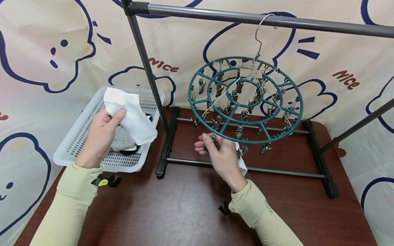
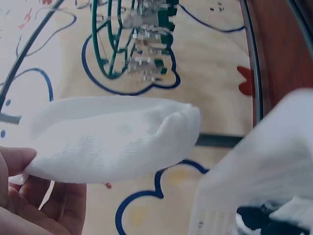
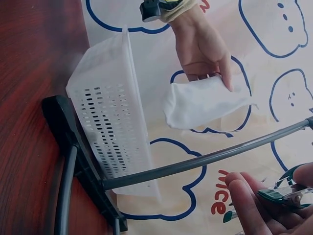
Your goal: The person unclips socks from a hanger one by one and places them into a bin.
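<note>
My left hand [image 1: 99,138] pinches a white sock [image 1: 136,122] between thumb and fingers, lifted above the white basket [image 1: 74,140]. In the left wrist view the sock's knit cloth hangs out sideways from the fingertips. My right hand [image 1: 222,158] is under the near-left edge of a round green clip hanger [image 1: 240,140], pinching one of its clips [image 3: 279,196] between thumb and fingers. The clip looks green and clear in the right wrist view. A white piece of cloth [image 1: 242,166] hangs behind the right wrist, mostly hidden.
Grey and dark items, including a grey cloth [image 1: 122,140], lie in the basket. The hanger hooks over the bar [image 1: 209,14] of a dark metal rack. The rack's left foot [image 1: 166,151] stands beside the basket on the brown table [image 1: 176,214]. A printed curtain [image 1: 16,124] surrounds the table.
</note>
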`<control>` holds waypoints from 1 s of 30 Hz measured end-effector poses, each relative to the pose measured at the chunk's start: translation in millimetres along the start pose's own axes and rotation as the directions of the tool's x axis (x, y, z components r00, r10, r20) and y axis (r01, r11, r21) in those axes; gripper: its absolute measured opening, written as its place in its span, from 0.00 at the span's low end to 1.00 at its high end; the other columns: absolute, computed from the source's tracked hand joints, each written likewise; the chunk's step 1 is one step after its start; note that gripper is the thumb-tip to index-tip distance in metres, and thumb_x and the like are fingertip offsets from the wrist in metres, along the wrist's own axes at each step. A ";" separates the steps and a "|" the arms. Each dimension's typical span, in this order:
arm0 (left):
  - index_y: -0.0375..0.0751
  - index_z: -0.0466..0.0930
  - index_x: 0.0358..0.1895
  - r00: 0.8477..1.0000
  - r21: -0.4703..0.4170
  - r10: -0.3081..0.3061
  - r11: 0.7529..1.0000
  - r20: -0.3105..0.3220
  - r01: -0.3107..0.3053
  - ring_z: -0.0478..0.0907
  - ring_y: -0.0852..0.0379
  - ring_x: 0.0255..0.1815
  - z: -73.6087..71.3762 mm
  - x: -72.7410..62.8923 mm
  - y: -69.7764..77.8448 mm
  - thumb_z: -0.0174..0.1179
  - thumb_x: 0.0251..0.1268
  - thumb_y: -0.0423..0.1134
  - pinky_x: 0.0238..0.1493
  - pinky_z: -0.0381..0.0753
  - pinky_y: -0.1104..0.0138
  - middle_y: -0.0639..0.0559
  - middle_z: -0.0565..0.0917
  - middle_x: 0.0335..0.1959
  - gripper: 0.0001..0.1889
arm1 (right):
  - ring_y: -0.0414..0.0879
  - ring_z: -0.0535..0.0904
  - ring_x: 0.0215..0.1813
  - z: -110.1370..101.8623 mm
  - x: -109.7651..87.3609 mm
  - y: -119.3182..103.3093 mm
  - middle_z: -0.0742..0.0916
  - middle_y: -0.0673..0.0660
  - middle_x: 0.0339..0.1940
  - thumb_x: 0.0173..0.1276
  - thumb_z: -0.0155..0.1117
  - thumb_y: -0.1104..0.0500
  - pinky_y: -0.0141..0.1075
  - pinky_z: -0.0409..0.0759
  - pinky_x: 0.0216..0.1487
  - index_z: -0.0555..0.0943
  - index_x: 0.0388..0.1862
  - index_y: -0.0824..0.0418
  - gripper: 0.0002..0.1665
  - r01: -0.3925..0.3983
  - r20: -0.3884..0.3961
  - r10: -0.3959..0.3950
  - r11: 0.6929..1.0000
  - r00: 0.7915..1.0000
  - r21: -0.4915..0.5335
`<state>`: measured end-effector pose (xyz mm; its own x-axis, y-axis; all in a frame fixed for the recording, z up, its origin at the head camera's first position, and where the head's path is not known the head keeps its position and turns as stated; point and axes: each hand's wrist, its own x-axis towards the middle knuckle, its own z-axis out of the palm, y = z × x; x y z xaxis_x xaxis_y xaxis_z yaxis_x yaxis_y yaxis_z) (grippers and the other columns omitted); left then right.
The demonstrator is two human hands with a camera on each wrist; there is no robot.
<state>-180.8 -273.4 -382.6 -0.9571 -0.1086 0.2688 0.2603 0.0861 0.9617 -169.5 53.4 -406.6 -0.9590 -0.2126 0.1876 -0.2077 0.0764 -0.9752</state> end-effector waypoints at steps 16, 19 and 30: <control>0.48 0.81 0.53 0.988 0.058 -0.079 0.994 -0.135 0.087 0.77 0.66 0.51 -50.9 36.7 -11.3 0.57 0.80 0.41 0.51 0.74 0.79 0.65 0.84 0.46 0.07 | 0.54 0.91 0.43 -0.6 -1.3 -1.6 0.91 0.66 0.42 0.83 0.56 0.55 0.39 0.89 0.45 0.81 0.52 0.74 0.21 0.013 0.013 -0.013 1.000 1.000 -0.006; 0.40 0.80 0.60 0.986 0.128 -0.095 0.985 -0.134 0.112 0.76 0.66 0.53 -58.8 40.2 -10.1 0.56 0.80 0.44 0.52 0.74 0.79 0.65 0.83 0.49 0.16 | 0.53 0.91 0.42 -0.4 -1.1 -1.9 0.91 0.65 0.42 0.83 0.56 0.55 0.39 0.89 0.45 0.82 0.52 0.74 0.21 0.016 0.013 -0.016 1.000 1.000 -0.012; 0.37 0.70 0.75 0.980 0.401 -0.148 0.896 -0.134 0.190 0.74 0.66 0.58 -80.0 54.5 0.6 0.48 0.82 0.55 0.59 0.73 0.68 0.55 0.78 0.64 0.31 | 0.51 0.91 0.42 -0.7 -0.7 -0.7 0.91 0.64 0.42 0.83 0.56 0.54 0.39 0.89 0.46 0.83 0.50 0.67 0.17 0.021 0.023 -0.020 1.000 1.000 -0.018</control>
<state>-222.6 -358.4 -363.1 -0.9593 -0.2514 0.1283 0.0002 0.4538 0.8911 -168.8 54.2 -406.0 -0.9498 -0.2367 0.2046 -0.2311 0.0897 -0.9688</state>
